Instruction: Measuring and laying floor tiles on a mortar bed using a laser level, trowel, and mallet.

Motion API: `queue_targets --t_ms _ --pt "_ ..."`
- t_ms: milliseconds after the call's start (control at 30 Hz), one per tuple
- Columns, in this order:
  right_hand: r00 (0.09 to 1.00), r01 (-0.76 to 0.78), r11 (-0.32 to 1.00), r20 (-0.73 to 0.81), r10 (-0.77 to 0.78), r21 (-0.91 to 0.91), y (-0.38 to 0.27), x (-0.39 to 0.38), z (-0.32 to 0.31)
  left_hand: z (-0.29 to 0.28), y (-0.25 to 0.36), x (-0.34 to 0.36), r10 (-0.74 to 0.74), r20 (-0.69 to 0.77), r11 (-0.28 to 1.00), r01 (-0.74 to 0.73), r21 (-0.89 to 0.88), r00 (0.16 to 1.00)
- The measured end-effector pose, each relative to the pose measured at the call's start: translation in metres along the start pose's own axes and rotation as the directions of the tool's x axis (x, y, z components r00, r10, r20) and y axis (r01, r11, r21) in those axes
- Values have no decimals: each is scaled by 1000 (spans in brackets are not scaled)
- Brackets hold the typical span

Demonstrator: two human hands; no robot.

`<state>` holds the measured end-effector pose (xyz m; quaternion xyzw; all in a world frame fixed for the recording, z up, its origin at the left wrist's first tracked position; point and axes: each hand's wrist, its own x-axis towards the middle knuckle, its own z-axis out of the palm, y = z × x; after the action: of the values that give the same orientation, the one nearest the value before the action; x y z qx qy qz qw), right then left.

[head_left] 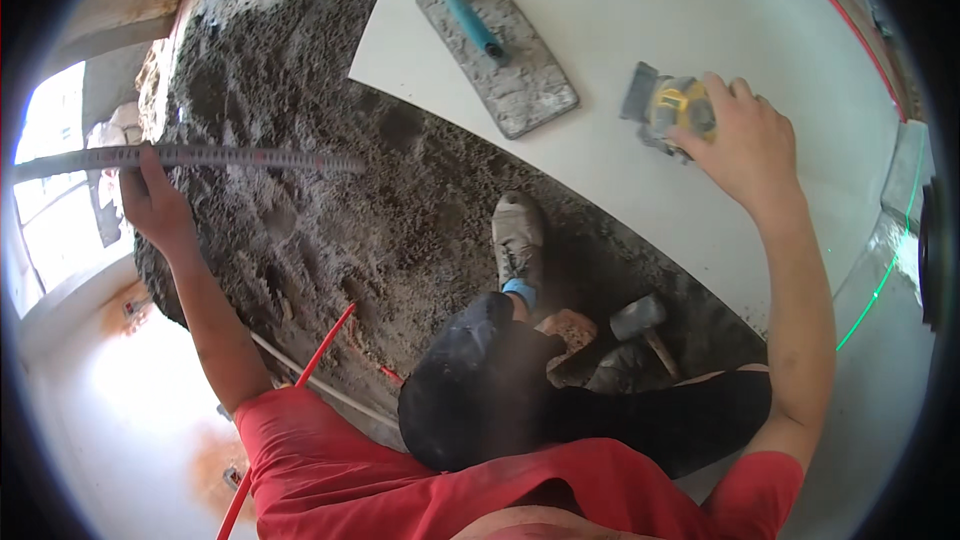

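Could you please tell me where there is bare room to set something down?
The white board looks bare above the yellow tool, right of the float, and below that tool, left of the right forearm. Between the legs it is crowded: mallet and reddish lump lie close together.

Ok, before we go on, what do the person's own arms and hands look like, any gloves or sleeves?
The left hand and right hand are both bare, with no gloves. Both forearms are uncovered, and I see no watch. Short, plain red sleeves cover the upper arms.
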<state>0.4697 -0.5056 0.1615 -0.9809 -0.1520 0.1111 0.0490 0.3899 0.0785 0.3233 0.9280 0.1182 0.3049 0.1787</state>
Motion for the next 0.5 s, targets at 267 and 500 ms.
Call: queue_targets --t_ms 267,500 --pt "988 54 997 143 -61 53 1 7 0 75 -88 52 -27 -94 999 31 42 995" --pt "952 303 949 80 -297 -84 4 -2 -2 128 -99 55 39 -160 999 -40 -3 986"
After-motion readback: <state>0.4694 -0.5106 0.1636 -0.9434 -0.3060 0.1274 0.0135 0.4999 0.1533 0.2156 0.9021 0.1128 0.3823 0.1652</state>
